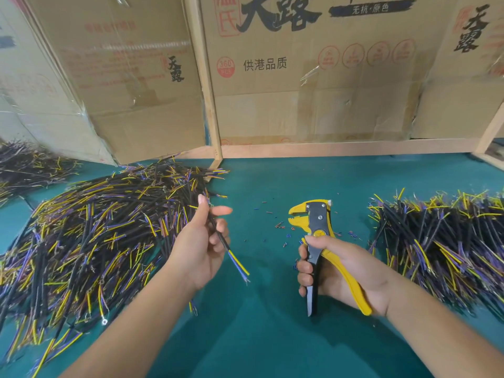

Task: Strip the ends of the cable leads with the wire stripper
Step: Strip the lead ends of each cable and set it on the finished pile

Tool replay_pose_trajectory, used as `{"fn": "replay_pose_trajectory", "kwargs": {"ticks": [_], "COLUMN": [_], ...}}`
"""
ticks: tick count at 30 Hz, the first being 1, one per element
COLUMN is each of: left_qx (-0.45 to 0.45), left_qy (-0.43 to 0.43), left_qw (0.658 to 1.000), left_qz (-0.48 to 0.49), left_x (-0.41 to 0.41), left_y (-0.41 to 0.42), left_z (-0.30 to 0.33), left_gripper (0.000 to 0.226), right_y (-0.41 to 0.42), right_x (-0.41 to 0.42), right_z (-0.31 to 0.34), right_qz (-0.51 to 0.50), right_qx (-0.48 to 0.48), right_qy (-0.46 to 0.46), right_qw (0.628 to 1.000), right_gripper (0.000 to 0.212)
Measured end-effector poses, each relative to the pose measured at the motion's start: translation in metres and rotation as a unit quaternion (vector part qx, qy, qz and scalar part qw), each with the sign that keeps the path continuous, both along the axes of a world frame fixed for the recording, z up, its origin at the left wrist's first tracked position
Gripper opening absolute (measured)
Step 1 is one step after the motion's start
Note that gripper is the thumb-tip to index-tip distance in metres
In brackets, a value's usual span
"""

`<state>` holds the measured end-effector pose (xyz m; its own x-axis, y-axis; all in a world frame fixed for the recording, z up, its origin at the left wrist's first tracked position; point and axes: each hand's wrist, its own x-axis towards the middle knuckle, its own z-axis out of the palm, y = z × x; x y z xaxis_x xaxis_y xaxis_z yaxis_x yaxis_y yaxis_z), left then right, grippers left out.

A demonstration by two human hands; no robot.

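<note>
My left hand [200, 242] pinches one cable [218, 236], leads pointing toward my right hand [338, 271] for easy feeding. Right hand grips the wire stripper [317, 236] upright, its jaws agape, facing the cable. Unstripped pile [90, 241] beyond my left hand, another pile [441, 241] outside my right.

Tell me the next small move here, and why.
Probably turn the cable in the left hand so its leads point into the wire stripper: the right hand holds it upright, apart from the cable.
</note>
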<state>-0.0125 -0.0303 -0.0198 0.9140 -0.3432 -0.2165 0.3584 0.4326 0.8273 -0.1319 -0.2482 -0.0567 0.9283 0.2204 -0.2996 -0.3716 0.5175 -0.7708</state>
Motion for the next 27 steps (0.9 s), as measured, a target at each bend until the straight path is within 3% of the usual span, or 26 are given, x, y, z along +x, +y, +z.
{"fn": "replay_pose_trajectory", "kwargs": {"ticks": [5,10,19,27], "left_qx": [-0.021,-0.023,-0.004,0.011], "left_qy": [0.003,-0.095,-0.209,-0.268], "left_qw": [0.999,0.989,0.972,0.956], "left_qz": [-0.041,-0.11,-0.106,-0.117], "left_x": [-0.012,-0.028,-0.056,-0.068], "left_y": [-0.022,-0.035,-0.058,-0.081], "left_z": [0.009,0.02,0.045,0.053], "left_gripper": [0.042,0.023,0.015,0.022], "right_y": [0.005,0.005,0.003,0.003], "right_x": [-0.006,-0.008,-0.009,-0.008], "right_z": [0.012,0.014,0.014,0.006], "right_qz": [-0.028,-0.035,-0.027,-0.024], "right_qx": [0.006,0.012,0.029,0.02], "right_qy": [0.037,0.046,0.057,0.032], "right_qw": [0.999,0.998,0.998,0.999], "right_gripper": [0.023,0.022,0.02,0.026]}}
